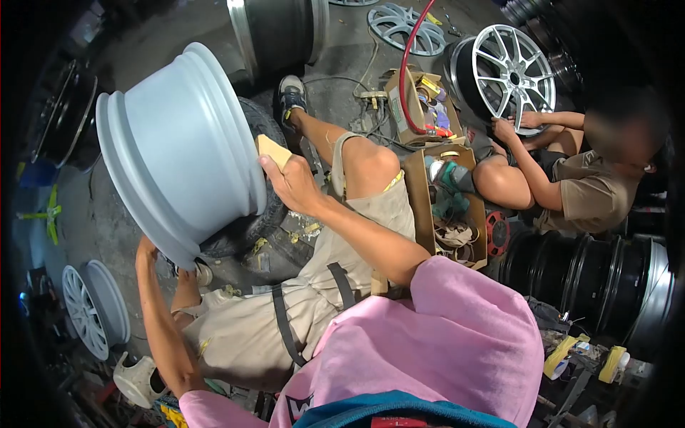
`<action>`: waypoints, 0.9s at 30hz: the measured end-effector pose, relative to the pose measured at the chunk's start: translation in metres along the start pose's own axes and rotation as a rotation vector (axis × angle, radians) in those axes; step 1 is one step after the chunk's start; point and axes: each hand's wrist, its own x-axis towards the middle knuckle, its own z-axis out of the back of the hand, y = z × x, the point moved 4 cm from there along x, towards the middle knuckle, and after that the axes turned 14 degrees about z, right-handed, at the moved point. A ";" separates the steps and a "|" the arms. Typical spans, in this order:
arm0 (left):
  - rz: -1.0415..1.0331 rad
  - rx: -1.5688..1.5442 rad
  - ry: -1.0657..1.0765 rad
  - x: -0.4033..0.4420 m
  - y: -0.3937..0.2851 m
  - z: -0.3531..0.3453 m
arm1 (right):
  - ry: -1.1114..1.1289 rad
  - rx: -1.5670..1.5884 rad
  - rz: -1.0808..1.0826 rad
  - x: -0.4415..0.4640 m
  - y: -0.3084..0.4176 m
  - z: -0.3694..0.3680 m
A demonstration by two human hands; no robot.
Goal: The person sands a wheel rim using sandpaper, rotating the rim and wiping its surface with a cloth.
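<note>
A large pale grey wheel barrel leans on a black tire in front of me. My right hand is closed on a yellow block, which is at the barrel's right rim. My left hand is at the barrel's lower left rim, its fingers mostly hidden by the rim.
Cardboard boxes of supplies stand right of my knee. A red hose runs above them. On the right, a seated co-worker touches a silver spoked wheel. Stacked dark wheels lie below. Two grey wheels stand lower left.
</note>
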 end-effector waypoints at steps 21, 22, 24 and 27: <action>-0.278 -0.498 -0.431 -0.157 -0.224 -0.003 | -0.054 -0.516 0.933 0.108 0.070 -0.067; -0.256 -0.568 -0.396 -0.158 -0.224 -0.009 | -0.025 -0.516 0.921 0.111 0.064 -0.080; -0.326 -0.536 -0.427 -0.150 -0.213 -0.019 | 0.049 -0.486 0.829 0.145 0.078 -0.094; -0.401 -0.079 -0.796 -0.174 -0.229 -0.042 | 0.100 -0.478 0.681 0.231 0.049 -0.144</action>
